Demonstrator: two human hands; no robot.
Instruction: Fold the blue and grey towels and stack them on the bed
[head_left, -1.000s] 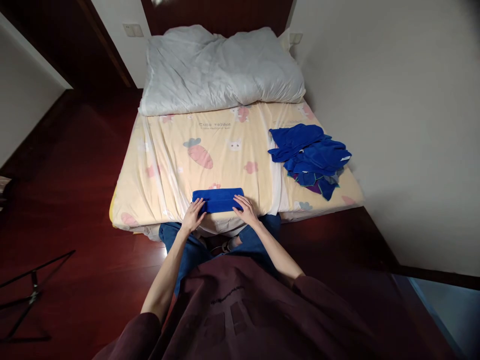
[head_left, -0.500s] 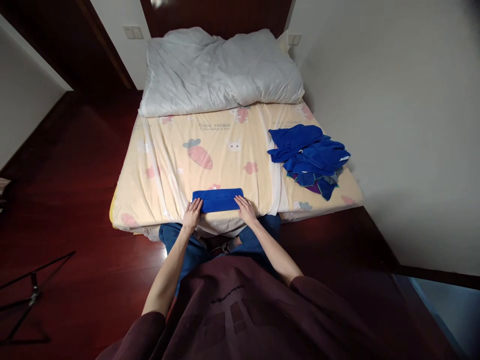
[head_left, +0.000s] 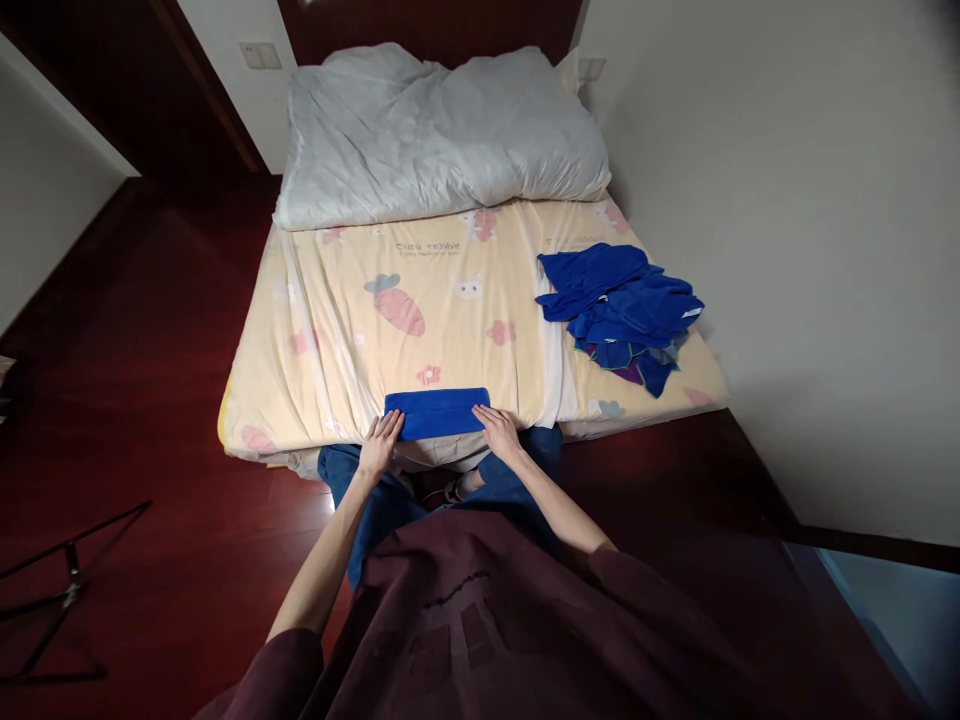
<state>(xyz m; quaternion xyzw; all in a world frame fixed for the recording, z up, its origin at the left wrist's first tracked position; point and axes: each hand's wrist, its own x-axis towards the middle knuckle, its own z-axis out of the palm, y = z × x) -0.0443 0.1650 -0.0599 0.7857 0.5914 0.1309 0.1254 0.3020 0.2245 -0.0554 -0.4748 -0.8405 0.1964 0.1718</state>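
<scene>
Spanning left grip (head_left: 379, 444) to right grip (head_left: 499, 432), the blue cloth (head_left: 437, 414) lies under fingertips (head_left: 481, 411) at both ends, whether pinched unclear.

You are looking down at two hands, one left hand (head_left: 379, 445) and one right hand (head_left: 499, 432); one folded blue cloth (head_left: 436, 414); one cloth heap (head_left: 634, 305), its pieces overlapping beyond counting; one bed (head_left: 457, 335); one quilt (head_left: 442, 140); one black stand (head_left: 71, 558).

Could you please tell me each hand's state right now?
Left hand: touching the left end of the flat blue rectangular cloth; cannot tell whether it grips.
Right hand: touching the cloth's right end; cannot tell whether it grips.
</scene>
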